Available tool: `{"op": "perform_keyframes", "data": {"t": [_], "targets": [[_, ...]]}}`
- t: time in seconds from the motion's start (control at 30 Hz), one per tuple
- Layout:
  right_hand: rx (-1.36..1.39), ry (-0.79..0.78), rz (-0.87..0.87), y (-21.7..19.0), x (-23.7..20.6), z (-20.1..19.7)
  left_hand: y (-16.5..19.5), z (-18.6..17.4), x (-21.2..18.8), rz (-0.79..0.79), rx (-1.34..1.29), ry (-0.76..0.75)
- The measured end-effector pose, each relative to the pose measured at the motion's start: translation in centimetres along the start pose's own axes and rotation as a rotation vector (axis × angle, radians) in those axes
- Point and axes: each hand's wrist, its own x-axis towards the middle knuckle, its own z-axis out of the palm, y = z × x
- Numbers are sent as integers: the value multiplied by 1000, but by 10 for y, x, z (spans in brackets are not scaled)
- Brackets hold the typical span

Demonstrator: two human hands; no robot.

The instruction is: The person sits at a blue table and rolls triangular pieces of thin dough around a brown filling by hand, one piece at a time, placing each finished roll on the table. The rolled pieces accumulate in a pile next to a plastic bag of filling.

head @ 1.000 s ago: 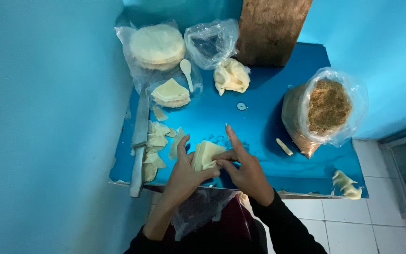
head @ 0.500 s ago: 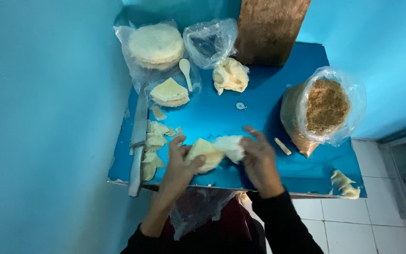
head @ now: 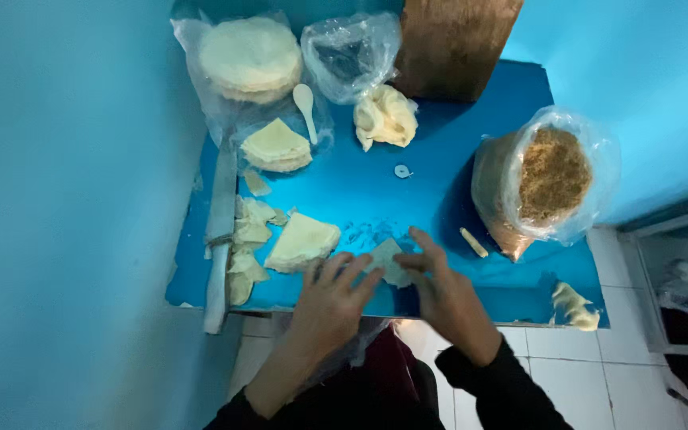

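My left hand (head: 330, 296) and my right hand (head: 442, 288) meet over a thin pale dough sheet (head: 389, 260) near the front edge of the blue table (head: 376, 199). The fingertips of both hands pinch and press that sheet flat against the table. Just left of my left hand lies a small stack of cut dough sheets (head: 302, 240). The sheet's lower part is hidden under my fingers.
A long knife (head: 220, 231) lies along the left edge beside dough scraps (head: 247, 247). At the back are a bag of round wrappers (head: 250, 56), cut wrappers (head: 276, 146), a white spoon (head: 305, 108), a dough lump (head: 385, 117) and a wooden board (head: 455, 44). A bag of brown filling (head: 549, 179) stands right.
The single sheet has been pulled off the stack and moved right. Both hands have come down closer to the table's front edge, now pressing it flat.
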Motion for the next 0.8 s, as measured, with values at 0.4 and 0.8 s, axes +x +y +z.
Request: {"op": "perform_keyframes", "data": {"t": [0.4,0.8], "targets": [[-498,-83,-286,37,26,-7,15,20,-13,-3,-101,-75],[-1118,-96,-445,34,43,-11,3,25,-9,-37,-65,-176]]}}
